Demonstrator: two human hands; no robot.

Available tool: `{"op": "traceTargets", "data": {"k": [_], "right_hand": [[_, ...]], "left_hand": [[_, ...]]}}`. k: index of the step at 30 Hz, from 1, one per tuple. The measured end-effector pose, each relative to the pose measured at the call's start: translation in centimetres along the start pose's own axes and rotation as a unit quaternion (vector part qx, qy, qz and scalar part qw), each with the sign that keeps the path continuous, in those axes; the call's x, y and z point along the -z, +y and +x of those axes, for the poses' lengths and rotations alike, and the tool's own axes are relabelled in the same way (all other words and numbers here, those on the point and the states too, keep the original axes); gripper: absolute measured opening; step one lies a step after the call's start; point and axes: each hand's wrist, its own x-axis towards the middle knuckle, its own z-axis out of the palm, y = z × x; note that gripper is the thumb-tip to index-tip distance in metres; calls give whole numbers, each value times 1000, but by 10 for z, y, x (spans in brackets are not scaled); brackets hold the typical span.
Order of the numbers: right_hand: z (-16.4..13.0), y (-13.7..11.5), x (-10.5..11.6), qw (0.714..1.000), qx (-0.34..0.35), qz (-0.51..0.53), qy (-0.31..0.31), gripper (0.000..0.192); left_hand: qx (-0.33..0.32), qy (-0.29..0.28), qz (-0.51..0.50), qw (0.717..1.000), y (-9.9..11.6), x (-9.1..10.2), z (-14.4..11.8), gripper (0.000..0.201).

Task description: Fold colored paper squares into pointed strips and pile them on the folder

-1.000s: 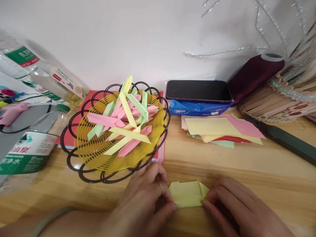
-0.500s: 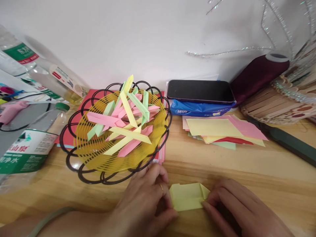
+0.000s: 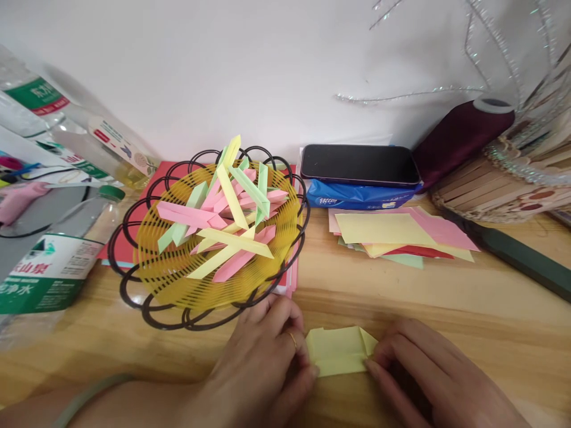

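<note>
Yellow paper [image 3: 339, 351] pinched flat on the desk [image 3: 446, 309] by 2 hands.

The left hand [image 3: 263, 362] and right hand [image 3: 428, 380] are pressed on opposite ends; a crooked crease could be caused by slipping fingers. Just behind, the basket [image 3: 147, 297] of folded strips [image 3: 223, 223] crowds the left hand; farther off lie loose sheets [image 3: 392, 238], a phone [image 3: 359, 164].

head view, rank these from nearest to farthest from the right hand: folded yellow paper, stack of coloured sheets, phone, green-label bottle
1. Folded yellow paper: touching the right hand, on the table just to its left.
2. Stack of coloured sheets: behind the hand, toward the wall.
3. Phone: farther back, lying on a blue tissue pack.
4. Green-label bottle: far across at the left edge, lying on its side.
</note>
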Motion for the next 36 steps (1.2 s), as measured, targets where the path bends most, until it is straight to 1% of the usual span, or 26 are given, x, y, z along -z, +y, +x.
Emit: {"op": "traceTargets", "data": {"k": [3, 8, 10, 12, 15, 18, 19, 21, 23, 27, 30, 36], "right_hand": [[4, -1, 2, 1000, 3, -6, 0, 26], [4, -2, 4, 1000, 0, -5, -10, 20], [2, -3, 4, 999, -12, 11, -27, 17], [1, -3, 5, 998, -24, 32, -45, 15], [-1, -4, 5, 995, -49, 61, -63, 13], [-2, -5, 5, 991, -72, 87, -67, 12], [-2, -6, 5, 990, -78, 93, -66, 12], [-4, -6, 3, 990, -87, 97, -61, 12], [-6, -5, 2, 990, -89, 97, -57, 13], [-9, -6, 0, 991, -84, 88, -50, 11], [-8, -8, 0, 993, -95, 63, -38, 7], [-2, -14, 4, 990, -117, 63, -52, 9]], "left_hand": [[-10, 13, 20, 1000, 1, -1, 2, 9], [-11, -17, 64, 998, 8, 5, 4, 8], [-10, -20, 77, 997, 10, 8, 3, 8], [-28, -13, 101, 994, 9, 8, 2, 8], [-99, 26, 168, 981, 5, 1, -1, 14], [-137, 92, 221, 961, 1, -6, -4, 10], [-153, 109, 237, 953, 0, -7, -4, 12], [-208, 119, 272, 932, 1, -7, -5, 18], [-253, 106, 302, 913, 2, -3, -5, 23], [-277, 80, 347, 892, 2, 1, -6, 20], [-282, 67, 369, 883, 0, 1, -8, 21], [-301, 55, 378, 874, 1, 3, -9, 21]]}}
